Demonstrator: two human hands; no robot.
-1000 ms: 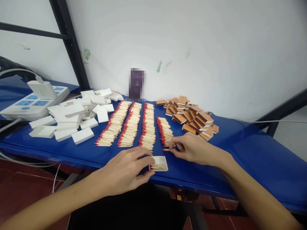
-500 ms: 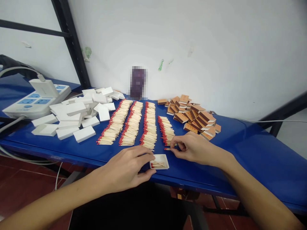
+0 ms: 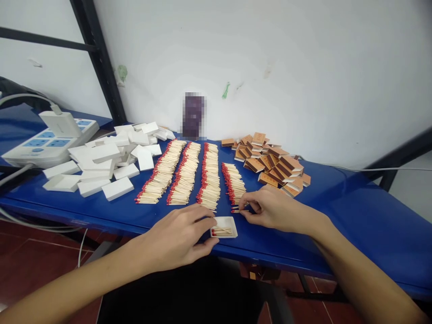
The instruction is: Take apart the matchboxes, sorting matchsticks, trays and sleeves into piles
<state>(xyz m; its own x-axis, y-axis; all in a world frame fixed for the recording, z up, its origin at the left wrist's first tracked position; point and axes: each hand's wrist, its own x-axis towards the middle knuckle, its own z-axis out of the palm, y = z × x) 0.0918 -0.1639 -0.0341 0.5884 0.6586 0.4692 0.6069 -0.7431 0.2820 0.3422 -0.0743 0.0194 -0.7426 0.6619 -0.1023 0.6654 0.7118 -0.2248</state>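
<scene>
My left hand [image 3: 180,236] grips the left end of a small white matchbox tray [image 3: 230,222] between thumb and fingers, near the table's front edge. Several red-tipped matches lie inside the tray along its near side. At the near end of a short row of matches [image 3: 233,182], my right hand [image 3: 272,208] is closed in a pinch on matches whose red heads stick out to the left of the fingertips. Three longer rows of matches [image 3: 209,180] run side by side to the left of the short one, heads facing left.
White trays [image 3: 116,191] are heaped at the left, beside a power strip [image 3: 43,146] with a charger [image 3: 60,124] and cables. Orange-brown matchbox sleeves [image 3: 278,166] are piled at the right back. A pixelated dark object [image 3: 194,116] leans on the wall behind the blue table [image 3: 337,216].
My right fingers have shifted slightly at the near end of the short row, where more match heads now show by the fingertips. The left hand and tray stay put.
</scene>
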